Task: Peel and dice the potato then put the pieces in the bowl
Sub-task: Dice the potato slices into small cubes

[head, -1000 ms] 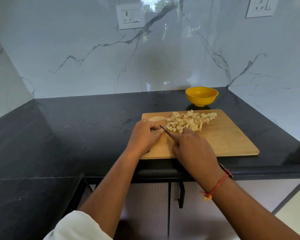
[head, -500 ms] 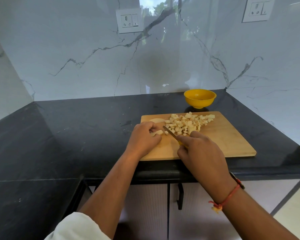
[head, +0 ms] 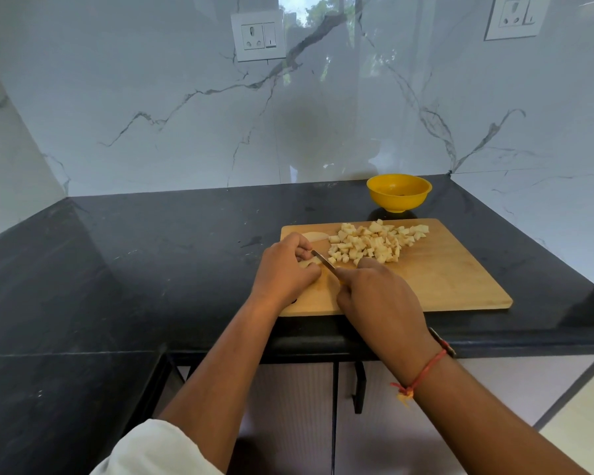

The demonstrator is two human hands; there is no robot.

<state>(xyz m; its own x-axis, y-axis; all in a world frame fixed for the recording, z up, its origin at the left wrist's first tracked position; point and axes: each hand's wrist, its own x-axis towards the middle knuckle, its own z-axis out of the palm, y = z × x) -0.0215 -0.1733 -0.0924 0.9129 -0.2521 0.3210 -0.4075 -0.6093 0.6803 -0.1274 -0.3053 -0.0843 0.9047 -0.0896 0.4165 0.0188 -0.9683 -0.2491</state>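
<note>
Head view: working at black bench (head: 151, 269), over wooden board (head: 453, 289) by front edge. Curling right hand (head: 379, 301) round a handle, left hand (head: 283, 270) on board's left end. Showing diced pile (head: 374, 243) on board's far side, yellow bowl (head: 399, 193) behind board. Setting knife (head: 323, 259) against potato piece (head: 307, 263) pinched under left fingers.

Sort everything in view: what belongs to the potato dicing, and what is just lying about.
Part of the job: left hand holding the potato piece; right hand holding the knife; diced pile; spare slice; cutting board; yellow bowl.

Just there: wall socket; second wall socket; cabinet handle; black counter.
</note>
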